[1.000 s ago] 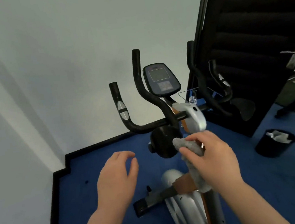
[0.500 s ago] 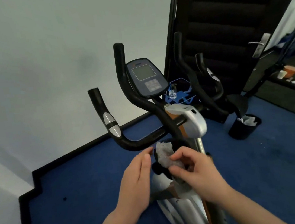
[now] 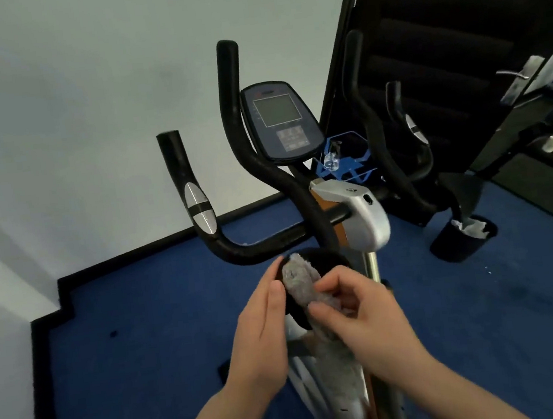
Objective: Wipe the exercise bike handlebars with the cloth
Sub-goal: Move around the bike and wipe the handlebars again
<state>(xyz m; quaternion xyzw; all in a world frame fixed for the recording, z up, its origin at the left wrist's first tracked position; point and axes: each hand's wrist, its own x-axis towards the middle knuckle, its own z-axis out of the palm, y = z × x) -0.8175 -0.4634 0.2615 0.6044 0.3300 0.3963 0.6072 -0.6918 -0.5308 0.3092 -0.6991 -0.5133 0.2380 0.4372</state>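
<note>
Both hands have closed in below the handlebars (image 3: 265, 245) since a second ago. The left hand (image 3: 261, 331), fingers straight and holding nothing, now touches the grey cloth (image 3: 301, 277) pinched in the right hand (image 3: 360, 320). Bunching it into a firm pad should help wiping.

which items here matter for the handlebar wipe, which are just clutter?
Job:
- grey cloth, pinched in right hand
- left hand, open, fingers against the cloth
- black handlebars, not yet touched

Clutter:
- console
- black bin
- door handle
- blue rack
</note>
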